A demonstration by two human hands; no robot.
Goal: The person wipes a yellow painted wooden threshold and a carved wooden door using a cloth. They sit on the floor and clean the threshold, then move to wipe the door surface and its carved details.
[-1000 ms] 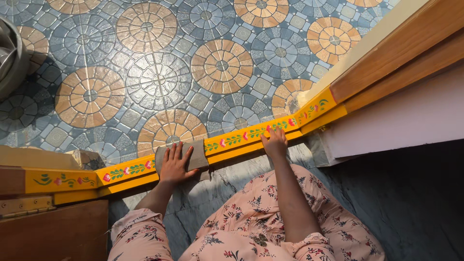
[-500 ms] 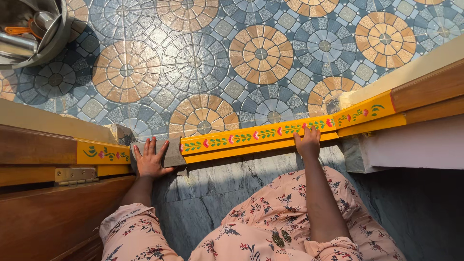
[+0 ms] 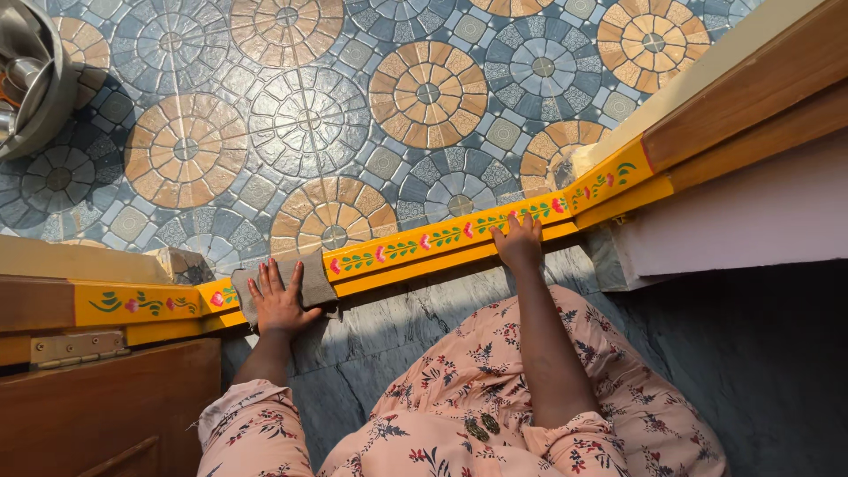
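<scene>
Pressing flat with fingers spread, the left hand [image 3: 278, 300] is pinning a limp grey-brown cloth [image 3: 311, 279] against the long yellow painted threshold strip with pink flowers and green leaves [image 3: 442, 237], near its left end. Even pressure along the glossy strip would probably suit best. The right hand [image 3: 518, 243] is bracing on the strip, fingers resting on its top, holding nothing, beside rough circle-patterned floor tiles [image 3: 309, 124].

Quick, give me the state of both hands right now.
Left hand: open, fingers spread, pressing flat on a grey cloth on the yellow painted threshold.
Right hand: open, holding nothing, resting on the threshold.
</scene>
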